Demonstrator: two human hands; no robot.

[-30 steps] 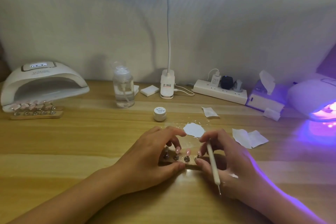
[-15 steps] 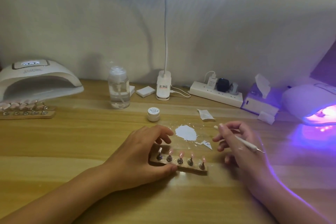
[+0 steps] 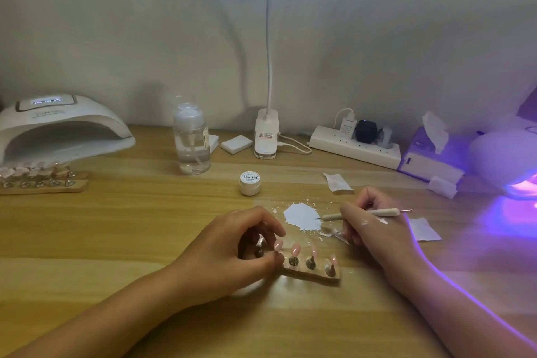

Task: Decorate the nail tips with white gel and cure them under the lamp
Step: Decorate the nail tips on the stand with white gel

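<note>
Two grips: left hand [image 3: 229, 253] round holder [image 3: 308, 274] end, right hand [image 3: 374, 231] round pen [image 3: 383, 212], tip at gel [image 3: 302, 216] edge.

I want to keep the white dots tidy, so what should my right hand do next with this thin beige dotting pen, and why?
Probably dab the point into the white gel puddle to load it. The right hand pinches the thin beige dotting pen with its point at the puddle's right edge, and the left hand grips the wooden strip holder of pink nail tips.
</note>
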